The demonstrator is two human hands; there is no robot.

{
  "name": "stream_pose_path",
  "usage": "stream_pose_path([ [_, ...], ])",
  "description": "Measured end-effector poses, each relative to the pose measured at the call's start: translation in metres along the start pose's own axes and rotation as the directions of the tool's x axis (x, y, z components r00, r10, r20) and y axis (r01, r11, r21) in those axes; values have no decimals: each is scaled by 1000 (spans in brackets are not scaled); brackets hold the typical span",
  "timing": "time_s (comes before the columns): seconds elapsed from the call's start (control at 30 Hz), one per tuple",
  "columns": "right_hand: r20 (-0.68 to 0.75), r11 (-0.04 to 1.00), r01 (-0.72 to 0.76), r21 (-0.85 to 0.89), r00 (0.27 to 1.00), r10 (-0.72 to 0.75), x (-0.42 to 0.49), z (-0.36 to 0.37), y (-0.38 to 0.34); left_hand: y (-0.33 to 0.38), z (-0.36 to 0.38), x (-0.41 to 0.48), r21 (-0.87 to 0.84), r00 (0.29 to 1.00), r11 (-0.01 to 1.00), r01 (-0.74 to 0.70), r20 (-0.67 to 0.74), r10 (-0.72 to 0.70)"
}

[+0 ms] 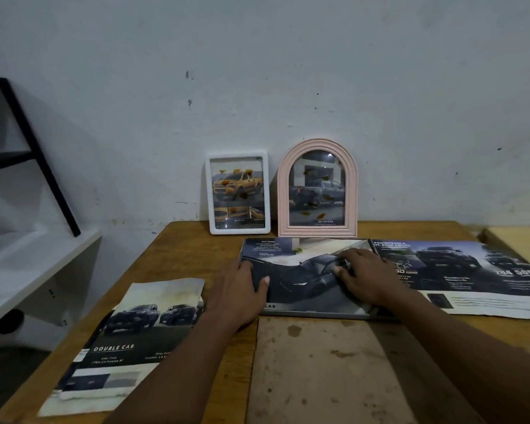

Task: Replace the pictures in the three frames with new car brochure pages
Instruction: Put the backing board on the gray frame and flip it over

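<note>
A grey flat frame (325, 314) lies on the wooden table (184, 249) with a dark car brochure page (300, 280) laid over it. My left hand (239, 289) rests flat on the page's left edge. My right hand (364, 276) presses on the page's right part, fingers spread. Against the wall stand a white rectangular frame (238, 192) holding a yellow pickup picture and a pink arched frame (317, 189) holding a grey pickup picture.
A "Double Cab" brochure page (126, 347) lies at the front left of the table. A wide "Powertrain" brochure sheet (471, 273) lies at the right. A brown board (318, 371) lies in front of me. A white shelf (28, 270) with black bars stands left.
</note>
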State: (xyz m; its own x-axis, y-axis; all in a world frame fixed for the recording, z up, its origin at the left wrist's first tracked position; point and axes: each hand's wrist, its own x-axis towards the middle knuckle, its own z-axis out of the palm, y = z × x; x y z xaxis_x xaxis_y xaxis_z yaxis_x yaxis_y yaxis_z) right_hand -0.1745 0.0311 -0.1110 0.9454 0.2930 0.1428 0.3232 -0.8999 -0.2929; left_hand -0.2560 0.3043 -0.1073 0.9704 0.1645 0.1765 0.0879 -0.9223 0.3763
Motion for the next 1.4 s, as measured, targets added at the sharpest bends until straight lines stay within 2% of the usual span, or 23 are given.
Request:
stream_pose_path([
  [0.4,-7,996,-85,22,996,86,-35,-19,-8,5,-2,-16,39,997,999,32,66,-34],
  [0.7,-147,983,-175,-54,975,166,-102,-48,4,35,-18,-66,130,997,991,38,-74,-28],
  [0.8,-183,965,-241,-101,958,220,-133,-51,11,45,-18,-93,106,997,993,47,-57,-41],
  [0.97,-165,880,-440,-178,895,414,-181,-49,17,39,-6,-126,57,998,998,-11,-57,14],
  [1.13,-226,877,-450,-167,883,411,-206,-39,4,45,1,-148,-68,998,996,-54,-45,51],
  [1.27,-308,880,-455,-139,864,398,-221,-23,-10,52,16,-170,-95,986,988,-125,-119,113],
  [1.4,-304,873,-485,-56,841,447,-229,-23,-13,50,16,-174,-116,974,982,-151,-187,128],
])
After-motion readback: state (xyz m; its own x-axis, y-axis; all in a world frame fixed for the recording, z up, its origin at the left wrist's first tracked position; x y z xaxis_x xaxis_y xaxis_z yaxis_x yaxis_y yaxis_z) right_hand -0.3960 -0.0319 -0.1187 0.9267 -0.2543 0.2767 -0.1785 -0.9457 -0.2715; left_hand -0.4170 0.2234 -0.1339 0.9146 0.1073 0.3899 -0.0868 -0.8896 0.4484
